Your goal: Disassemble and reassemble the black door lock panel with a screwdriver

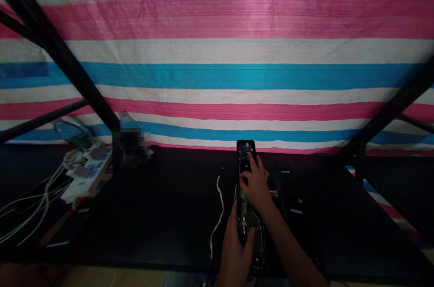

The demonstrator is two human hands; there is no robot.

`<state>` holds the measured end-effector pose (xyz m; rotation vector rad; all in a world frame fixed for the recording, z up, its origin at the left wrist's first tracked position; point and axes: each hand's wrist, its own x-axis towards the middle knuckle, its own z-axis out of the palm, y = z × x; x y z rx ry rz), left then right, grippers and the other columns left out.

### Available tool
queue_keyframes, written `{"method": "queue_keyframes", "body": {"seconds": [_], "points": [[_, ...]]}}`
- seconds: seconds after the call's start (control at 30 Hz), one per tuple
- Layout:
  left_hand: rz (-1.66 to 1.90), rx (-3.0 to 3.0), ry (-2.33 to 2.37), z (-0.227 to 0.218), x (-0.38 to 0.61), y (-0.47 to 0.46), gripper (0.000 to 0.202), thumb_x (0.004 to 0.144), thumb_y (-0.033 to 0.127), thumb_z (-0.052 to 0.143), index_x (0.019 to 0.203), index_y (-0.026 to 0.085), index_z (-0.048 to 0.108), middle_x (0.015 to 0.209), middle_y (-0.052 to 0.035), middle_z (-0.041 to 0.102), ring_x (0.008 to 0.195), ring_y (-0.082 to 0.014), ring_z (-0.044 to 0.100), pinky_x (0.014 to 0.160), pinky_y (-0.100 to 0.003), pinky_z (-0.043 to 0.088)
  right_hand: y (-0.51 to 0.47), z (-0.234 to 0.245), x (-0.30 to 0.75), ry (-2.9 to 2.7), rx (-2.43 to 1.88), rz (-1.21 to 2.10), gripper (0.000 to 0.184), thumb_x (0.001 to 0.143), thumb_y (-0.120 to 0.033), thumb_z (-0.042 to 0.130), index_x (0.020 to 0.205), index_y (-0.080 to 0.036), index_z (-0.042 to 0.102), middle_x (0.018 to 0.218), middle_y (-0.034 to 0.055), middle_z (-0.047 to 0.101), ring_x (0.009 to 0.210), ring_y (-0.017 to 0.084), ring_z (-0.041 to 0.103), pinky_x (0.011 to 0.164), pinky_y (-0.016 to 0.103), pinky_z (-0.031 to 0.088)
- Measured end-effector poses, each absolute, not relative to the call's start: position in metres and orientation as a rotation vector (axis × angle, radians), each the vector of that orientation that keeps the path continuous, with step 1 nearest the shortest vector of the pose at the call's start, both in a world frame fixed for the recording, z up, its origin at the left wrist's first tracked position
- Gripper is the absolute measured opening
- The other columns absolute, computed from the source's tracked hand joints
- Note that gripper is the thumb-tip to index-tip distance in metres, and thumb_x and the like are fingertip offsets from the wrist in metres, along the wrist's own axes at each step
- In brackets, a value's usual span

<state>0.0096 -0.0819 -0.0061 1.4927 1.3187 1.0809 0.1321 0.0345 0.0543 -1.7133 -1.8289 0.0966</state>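
Our left hand (235,251) clasps the near end of the long black open-cased device (246,148) on the dark tabletop (152,214), probably to steady it, while our right hand (257,186), fingers unclenched, presses its far half.

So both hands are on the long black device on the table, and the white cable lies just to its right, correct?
Not quite. The head view shows the white cable lying to the left of the long black device, not its right. The left hand and the right hand are both on the device.
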Motion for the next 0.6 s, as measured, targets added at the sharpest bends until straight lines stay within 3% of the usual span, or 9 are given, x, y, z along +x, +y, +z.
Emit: {"method": "queue_keyframes", "body": {"seconds": [0.43, 0.6], "points": [[1.114, 1.493, 1.308, -0.0076, 0.0107, -0.0820, 0.064, 0.094, 0.028, 0.055, 0.153, 0.015, 0.036, 0.159, -0.0169, 0.042, 0.148, -0.0301, 0.038, 0.120, -0.050, 0.034, 0.0341, 0.0593, 0.1302, -1.858, -1.773, 0.105, 0.014, 0.088, -0.014, 0.059, 0.081, -0.018, 0.071, 0.166, 0.0121, 0.024, 0.151, 0.044, 0.016, 0.103, 0.061, 0.033], [1.102, 1.496, 1.307, -0.0041, 0.0103, -0.0826, 0.064, 0.095, 0.029, 0.055, 0.154, 0.015, 0.035, 0.160, -0.0162, 0.040, 0.149, -0.0293, 0.036, 0.121, -0.049, 0.033, 0.0346, 0.0561, 0.1332, -1.846, -1.750, 0.123, 0.012, 0.087, -0.016, 0.061, 0.083, -0.020, 0.072, 0.167, 0.0071, 0.022, 0.151, 0.043, 0.015, 0.103, 0.064, 0.033]]}}
